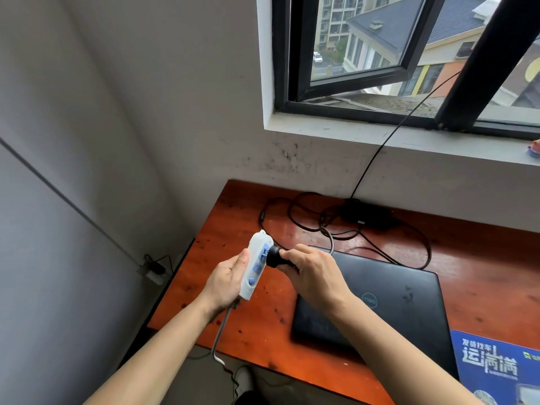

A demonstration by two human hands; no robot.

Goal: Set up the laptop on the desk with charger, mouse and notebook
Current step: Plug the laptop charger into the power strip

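Two hands meet above the bench's [233, 217] left edge. The right hand [312, 273] is clamped round a black plug [274, 256] whose long axis runs left to right, nose pointing left at a white strip [255, 267]. The left hand [226, 283] grips the strip from behind. The strip stands on end, long axis near to far, its blue-marked sockets facing right. Plug and strip touch; how deep the prongs sit cannot be told. The strip's grey cord [222, 325] hangs off the bench towards the floor. The plug's cable [304, 217] loops far across the bench to a black brick [366, 216] by the wall. Right of the hands lies a closed black laptop [403, 302], its round Dell logo [369, 300] reading upside down. At its near right corner is a blue notebook [493, 363] printed "发货找车" and "运满满". A black-framed window [350, 54] stands open above.
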